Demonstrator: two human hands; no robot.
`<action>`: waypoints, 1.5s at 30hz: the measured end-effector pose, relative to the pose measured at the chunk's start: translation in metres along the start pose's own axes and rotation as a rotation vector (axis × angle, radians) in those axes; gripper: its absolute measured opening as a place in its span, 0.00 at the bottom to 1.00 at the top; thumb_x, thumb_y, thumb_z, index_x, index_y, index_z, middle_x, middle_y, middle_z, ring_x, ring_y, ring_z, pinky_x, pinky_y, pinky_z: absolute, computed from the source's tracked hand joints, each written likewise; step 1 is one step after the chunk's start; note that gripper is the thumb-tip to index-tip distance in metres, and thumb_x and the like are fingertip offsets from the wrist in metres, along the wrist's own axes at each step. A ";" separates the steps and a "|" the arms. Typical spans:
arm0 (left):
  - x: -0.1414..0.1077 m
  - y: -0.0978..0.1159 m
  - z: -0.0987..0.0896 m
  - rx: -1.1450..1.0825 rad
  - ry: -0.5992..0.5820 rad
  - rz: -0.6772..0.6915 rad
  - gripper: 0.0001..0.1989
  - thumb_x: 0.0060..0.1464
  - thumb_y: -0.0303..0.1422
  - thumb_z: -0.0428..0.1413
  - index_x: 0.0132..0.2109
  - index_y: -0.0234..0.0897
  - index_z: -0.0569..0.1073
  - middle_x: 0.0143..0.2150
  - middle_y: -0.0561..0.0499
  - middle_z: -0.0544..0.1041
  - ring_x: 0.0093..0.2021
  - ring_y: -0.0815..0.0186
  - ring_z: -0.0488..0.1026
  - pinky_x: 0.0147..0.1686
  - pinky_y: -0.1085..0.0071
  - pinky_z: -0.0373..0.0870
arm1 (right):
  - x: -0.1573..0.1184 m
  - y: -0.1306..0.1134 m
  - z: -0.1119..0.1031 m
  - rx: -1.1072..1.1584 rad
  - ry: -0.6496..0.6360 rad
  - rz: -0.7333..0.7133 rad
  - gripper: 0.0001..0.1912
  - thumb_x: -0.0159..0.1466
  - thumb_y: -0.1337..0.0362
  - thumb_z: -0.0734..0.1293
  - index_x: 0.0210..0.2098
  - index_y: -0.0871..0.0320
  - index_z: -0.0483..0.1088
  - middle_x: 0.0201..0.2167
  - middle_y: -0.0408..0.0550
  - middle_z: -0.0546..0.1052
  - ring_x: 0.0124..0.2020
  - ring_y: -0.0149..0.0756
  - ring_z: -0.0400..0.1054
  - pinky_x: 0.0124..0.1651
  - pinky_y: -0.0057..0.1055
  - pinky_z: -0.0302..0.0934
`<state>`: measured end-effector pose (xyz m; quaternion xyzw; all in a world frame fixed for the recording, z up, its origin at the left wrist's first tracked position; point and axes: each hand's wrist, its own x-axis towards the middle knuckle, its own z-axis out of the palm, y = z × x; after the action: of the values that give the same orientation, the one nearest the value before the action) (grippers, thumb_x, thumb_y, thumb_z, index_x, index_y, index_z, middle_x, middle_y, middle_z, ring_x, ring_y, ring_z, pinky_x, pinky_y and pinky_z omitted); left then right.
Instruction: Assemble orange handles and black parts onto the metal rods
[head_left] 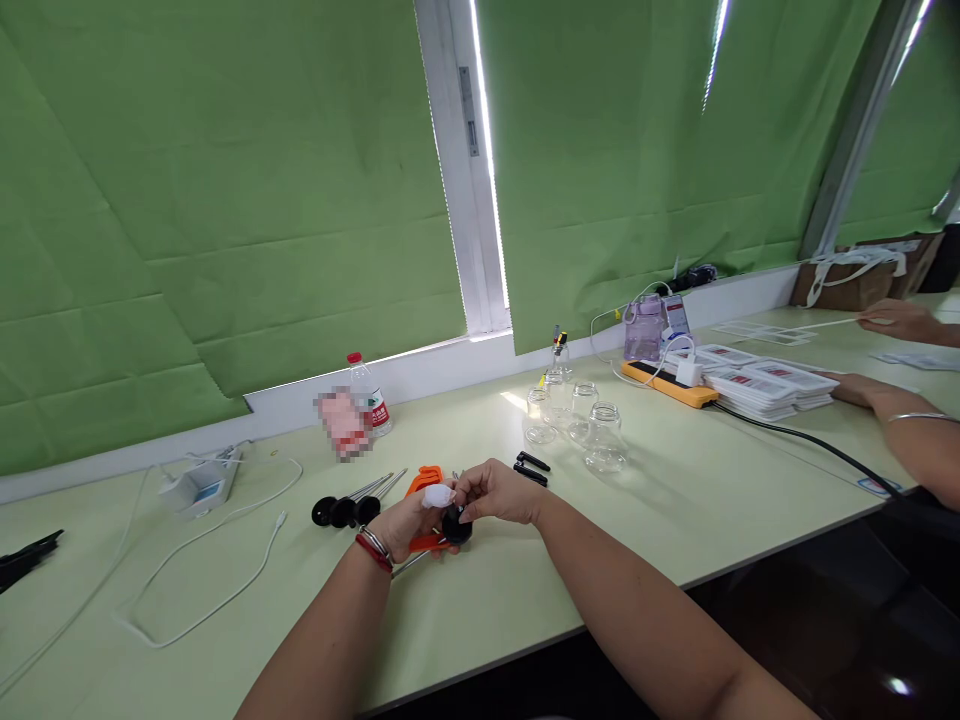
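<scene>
My left hand (412,518), closed, grips a black round disc-like piece (457,528); a thin metal rod (409,563) slants out below the hand. Its thumb has a white wrapping (438,496). My right hand (496,490) is closed too, fingertips pinched at the top of the black disc; what lies between them is too small to make out. Orange parts (427,476) show behind and below my left hand, and whether they are held is unclear. Beside the left wrist lie several black discs with metal rods (343,512). Two short black pieces (532,463) rest past my right hand.
Several clear glass jars (604,440) stand beyond my right hand. A water bottle (377,405) stands at the back. White cables (217,590) and a power strip (202,483) lie left. An orange power strip (667,385) and stacked cards (750,390) sit near another person's arms (911,430).
</scene>
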<state>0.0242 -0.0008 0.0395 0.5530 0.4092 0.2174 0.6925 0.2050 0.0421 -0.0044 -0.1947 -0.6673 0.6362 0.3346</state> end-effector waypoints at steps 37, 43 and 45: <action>-0.003 0.000 0.002 0.016 0.015 0.009 0.24 0.47 0.46 0.53 0.50 0.39 0.65 0.33 0.49 0.74 0.26 0.64 0.72 0.20 0.73 0.61 | 0.000 0.000 0.001 0.047 0.005 -0.015 0.15 0.42 0.66 0.77 0.28 0.63 0.73 0.28 0.43 0.74 0.32 0.32 0.68 0.39 0.33 0.64; -0.006 -0.001 0.006 0.061 0.021 0.038 0.25 0.49 0.47 0.51 0.51 0.39 0.64 0.33 0.49 0.72 0.27 0.65 0.71 0.21 0.73 0.60 | -0.002 -0.001 0.001 0.020 0.011 -0.010 0.16 0.42 0.64 0.77 0.29 0.62 0.74 0.26 0.43 0.74 0.30 0.31 0.68 0.38 0.33 0.64; -0.008 -0.002 0.008 0.098 0.054 0.085 0.25 0.48 0.44 0.53 0.52 0.40 0.63 0.34 0.51 0.71 0.29 0.66 0.70 0.23 0.73 0.60 | -0.002 -0.003 0.002 0.024 0.006 -0.013 0.15 0.42 0.65 0.77 0.29 0.62 0.74 0.28 0.44 0.74 0.32 0.33 0.68 0.40 0.34 0.64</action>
<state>0.0257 -0.0120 0.0409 0.5972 0.4138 0.2412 0.6433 0.2056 0.0393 -0.0022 -0.1881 -0.6600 0.6414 0.3429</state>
